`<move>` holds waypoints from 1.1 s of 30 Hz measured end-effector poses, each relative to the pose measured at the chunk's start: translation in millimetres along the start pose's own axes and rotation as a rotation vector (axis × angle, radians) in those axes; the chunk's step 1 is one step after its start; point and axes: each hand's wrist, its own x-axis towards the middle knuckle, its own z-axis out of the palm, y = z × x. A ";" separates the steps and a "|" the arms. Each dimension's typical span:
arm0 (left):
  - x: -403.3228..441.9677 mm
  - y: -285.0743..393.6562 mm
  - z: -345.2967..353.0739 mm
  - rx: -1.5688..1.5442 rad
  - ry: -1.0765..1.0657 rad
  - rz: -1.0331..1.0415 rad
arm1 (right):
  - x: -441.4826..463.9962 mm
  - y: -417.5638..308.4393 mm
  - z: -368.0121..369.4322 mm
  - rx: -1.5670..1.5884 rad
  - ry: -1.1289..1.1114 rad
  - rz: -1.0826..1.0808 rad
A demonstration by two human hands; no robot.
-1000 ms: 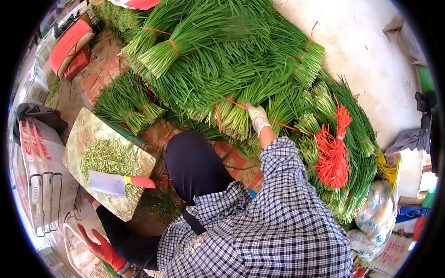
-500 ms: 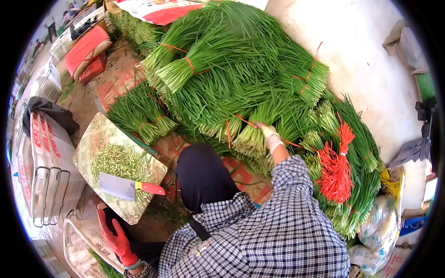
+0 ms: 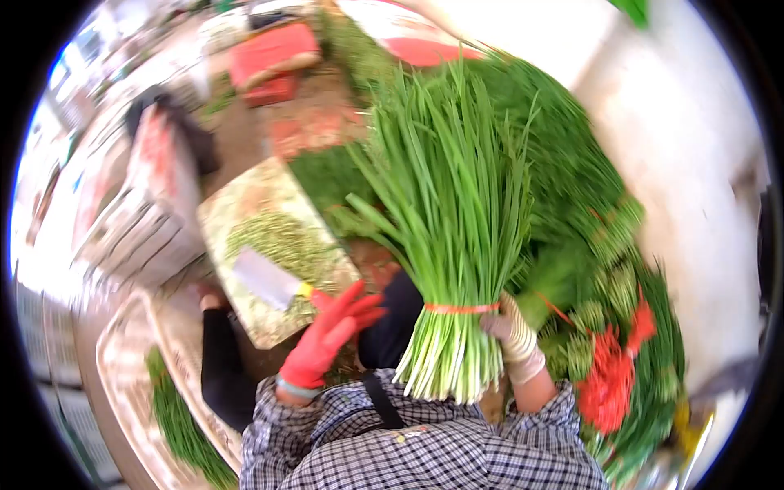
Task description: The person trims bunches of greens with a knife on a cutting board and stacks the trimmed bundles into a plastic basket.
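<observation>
A thick bunch of garlic chives (image 3: 453, 220) stands upright in front of my chest, tied with an orange band (image 3: 461, 309) low on its stems. My right hand (image 3: 516, 339), in a pale striped glove, is closed around the bunch's right side near the band. To the left of the bunch, my left hand (image 3: 328, 336) wears a red glove, holds nothing and has its fingers apart. Behind it, a cleaver (image 3: 265, 279) lies on the cutting board (image 3: 263, 178), its handle partly hidden by the red glove. Chopped stem ends (image 3: 298, 237) cover the board's middle.
A large pile of chives (image 3: 572, 163) lies behind and right of the bunch. Red ties (image 3: 608, 384) rest on bundles at the right. A white basket (image 3: 122, 343) with chives (image 3: 184, 420) stands lower left; crates (image 3: 147, 224) stack beyond it.
My right hand has lifted the tied bunch off the pile and brought it upright before me. My left hand has risen and moved right, toward the bunch. The view has turned left.
</observation>
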 end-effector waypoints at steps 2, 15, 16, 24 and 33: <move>-2.4 -0.5 -1.6 -0.141 -0.019 0.159 | 19.5 2.4 53.7 -0.230 -0.147 0.045; -118.5 -4.4 -80.7 0.284 0.937 0.472 | 113.0 74.0 306.9 -0.476 -0.411 -0.217; -121.5 -13.2 -84.8 0.324 1.009 0.498 | 122.2 88.7 313.3 -0.517 -0.377 -0.272; -135.0 -24.9 -97.2 -0.419 1.010 0.586 | 132.1 76.9 289.8 -0.347 -0.080 -0.024; -134.4 -48.9 -105.7 -0.518 1.013 0.520 | 149.6 120.1 259.8 -0.264 -0.067 -0.297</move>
